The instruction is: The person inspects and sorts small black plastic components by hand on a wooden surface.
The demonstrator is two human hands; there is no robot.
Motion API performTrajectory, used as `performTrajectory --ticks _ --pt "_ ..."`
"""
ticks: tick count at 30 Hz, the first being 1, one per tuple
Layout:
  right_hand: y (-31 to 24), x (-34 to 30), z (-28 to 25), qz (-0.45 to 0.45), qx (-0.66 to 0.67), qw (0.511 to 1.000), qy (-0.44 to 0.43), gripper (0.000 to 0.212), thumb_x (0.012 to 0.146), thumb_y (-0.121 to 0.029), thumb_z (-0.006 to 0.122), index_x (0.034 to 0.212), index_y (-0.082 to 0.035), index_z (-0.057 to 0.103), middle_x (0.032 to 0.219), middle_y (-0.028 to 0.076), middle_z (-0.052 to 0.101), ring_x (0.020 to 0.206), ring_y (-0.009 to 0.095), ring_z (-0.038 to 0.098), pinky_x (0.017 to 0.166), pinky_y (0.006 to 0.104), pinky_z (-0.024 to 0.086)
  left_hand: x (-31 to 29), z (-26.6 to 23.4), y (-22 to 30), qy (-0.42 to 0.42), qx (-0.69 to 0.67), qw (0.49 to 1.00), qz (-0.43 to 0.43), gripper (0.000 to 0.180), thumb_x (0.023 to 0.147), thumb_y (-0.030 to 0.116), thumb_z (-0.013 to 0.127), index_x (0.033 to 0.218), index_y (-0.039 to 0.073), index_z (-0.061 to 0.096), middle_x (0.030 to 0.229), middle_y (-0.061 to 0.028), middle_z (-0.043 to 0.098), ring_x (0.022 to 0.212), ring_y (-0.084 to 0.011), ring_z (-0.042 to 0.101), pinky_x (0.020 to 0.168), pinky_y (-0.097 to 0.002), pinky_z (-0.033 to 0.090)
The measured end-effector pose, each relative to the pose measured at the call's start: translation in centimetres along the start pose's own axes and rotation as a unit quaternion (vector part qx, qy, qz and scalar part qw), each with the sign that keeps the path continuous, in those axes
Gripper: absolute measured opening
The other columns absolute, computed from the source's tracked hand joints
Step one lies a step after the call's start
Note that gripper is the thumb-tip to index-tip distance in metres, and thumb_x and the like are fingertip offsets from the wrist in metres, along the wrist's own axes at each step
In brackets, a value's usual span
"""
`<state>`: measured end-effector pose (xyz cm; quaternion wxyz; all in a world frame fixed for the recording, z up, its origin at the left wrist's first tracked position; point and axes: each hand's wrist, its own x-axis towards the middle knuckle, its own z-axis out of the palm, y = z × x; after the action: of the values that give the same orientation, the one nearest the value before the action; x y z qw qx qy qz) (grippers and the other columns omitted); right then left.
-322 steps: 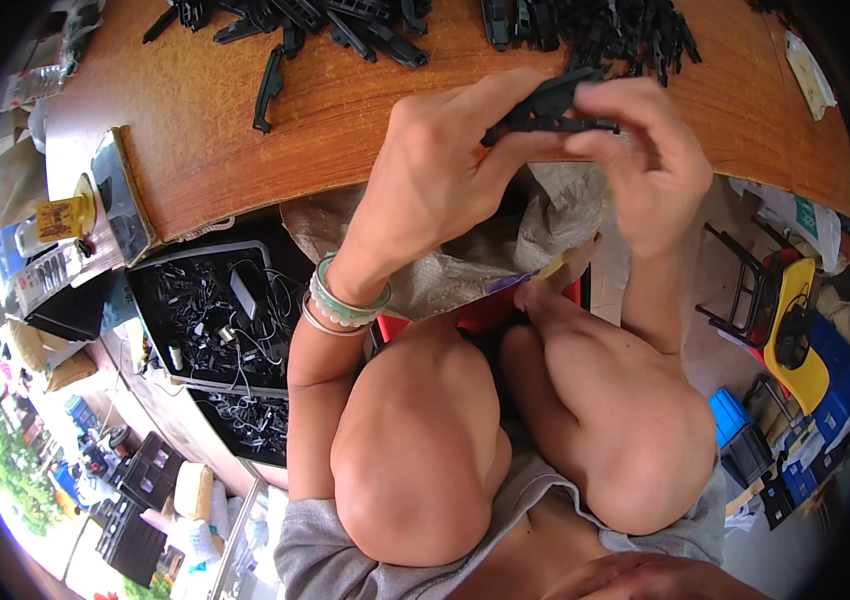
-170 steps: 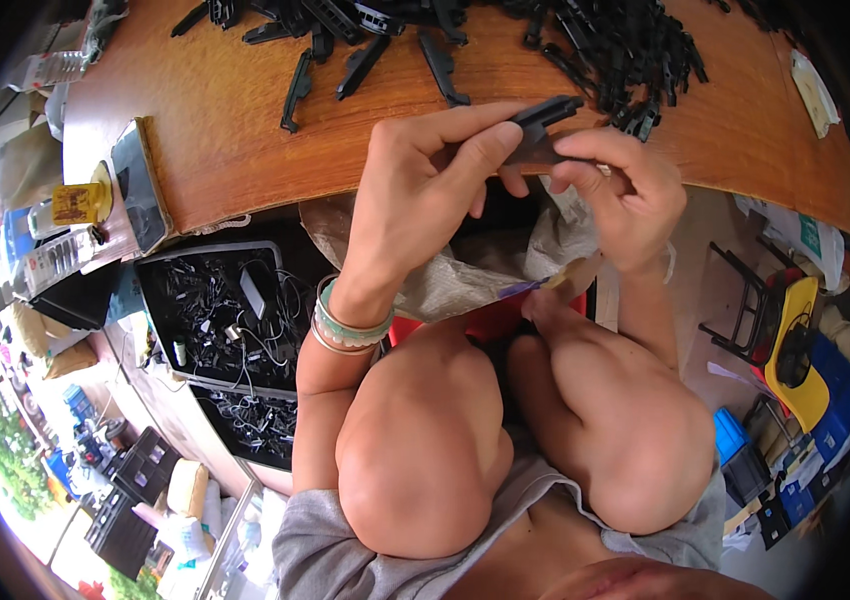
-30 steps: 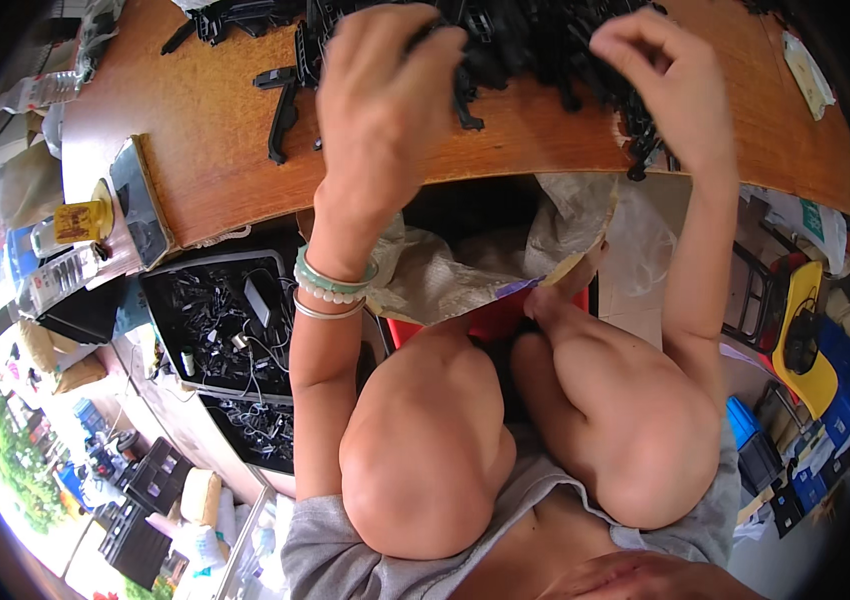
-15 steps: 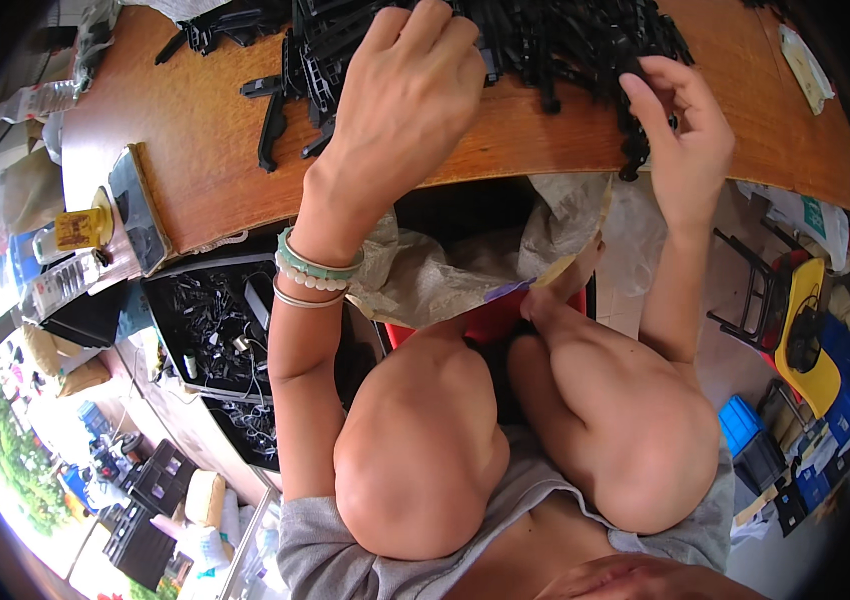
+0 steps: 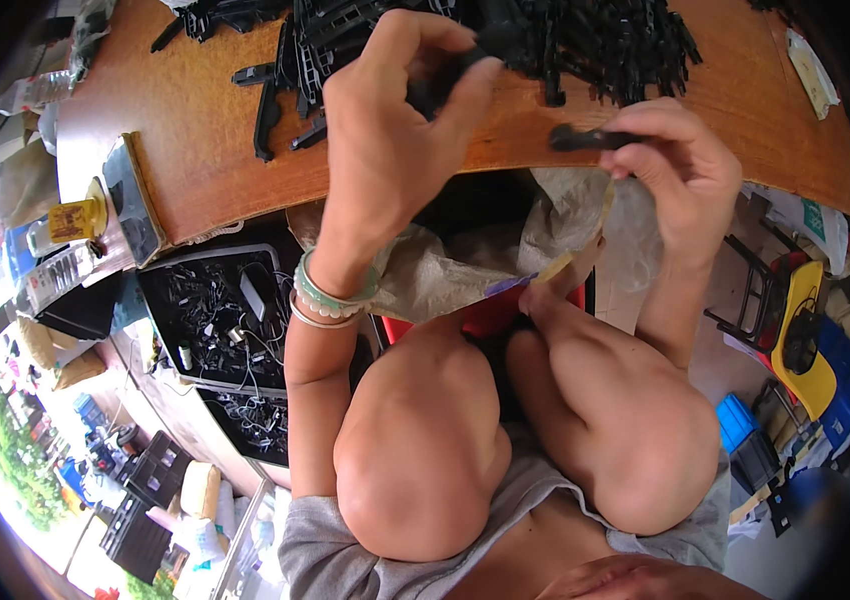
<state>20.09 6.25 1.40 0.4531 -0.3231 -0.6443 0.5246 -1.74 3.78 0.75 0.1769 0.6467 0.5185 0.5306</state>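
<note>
Between the thumb and fingers of my left hand [image 5: 395, 110] is a dark plastic part [image 5: 500, 40], blurred and partly covered by the fingers. My right hand [image 5: 680, 165] pinches a short black plastic piece [image 5: 577, 138] that points left over the table's near edge. Behind both hands lies a heap of black plastic parts [image 5: 615, 45], many of them long and slotted. A few loose black parts [image 5: 267, 120] lie left of my left hand. I cannot make out the exact kind of these parts.
An open woven sack [image 5: 435, 275] hangs below the edge of the wooden table [image 5: 195, 110], above my knees. Black trays [image 5: 210, 310] of small parts and cables stand at left. A dark flat book-like object [image 5: 135, 200] lies on the table's left edge. A yellow stool [image 5: 800, 335] is at right.
My right hand has come nearer, away from the heap, with a black piece in its pinch. My left hand has turned, its thumb now toward the right, and a dark part shows in it.
</note>
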Motion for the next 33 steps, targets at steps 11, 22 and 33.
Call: performTrajectory --ticks 11,22,33 --pt "-0.2 -0.5 3.0 -0.089 -0.098 0.991 -0.017 0.021 0.069 0.012 0.070 0.087 0.003 0.068 0.086 0.013 0.065 0.076 0.019 0.062 0.063 0.0252 0.050 -1.4 -0.5 1.6 -0.137 -0.358 0.870 -0.309 0.021 0.086 0.010 0.067 0.099 -0.007 0.063 0.086 -0.0087 0.065 0.071 -0.0119 0.063 0.057 -0.0223 0.050" --pt "0.1 -0.6 2.9 -0.168 -0.169 0.971 0.008 0.025 0.066 0.002 0.076 0.089 -0.001 0.069 0.098 0.012 0.062 0.076 0.018 0.057 0.065 0.0262 0.046 -3.1 -0.8 3.2 -0.151 -0.019 0.988 -0.023 0.038 0.076 0.007 0.072 0.110 -0.002 0.058 0.081 -0.0191 0.063 0.068 -0.0333 0.063 0.058 -0.0346 0.050" --pt "0.2 -0.7 3.3 -0.150 -0.156 0.974 0.064 0.033 0.069 -0.008 0.076 0.100 0.000 0.066 0.105 0.013 0.062 0.081 0.021 0.057 0.070 0.0294 0.046 -3.9 0.2 3.1 -0.149 0.000 0.989 0.015 0.036 0.077 0.008 0.071 0.109 -0.003 0.057 0.081 -0.0173 0.064 0.067 -0.0327 0.064 0.057 -0.0349 0.050"
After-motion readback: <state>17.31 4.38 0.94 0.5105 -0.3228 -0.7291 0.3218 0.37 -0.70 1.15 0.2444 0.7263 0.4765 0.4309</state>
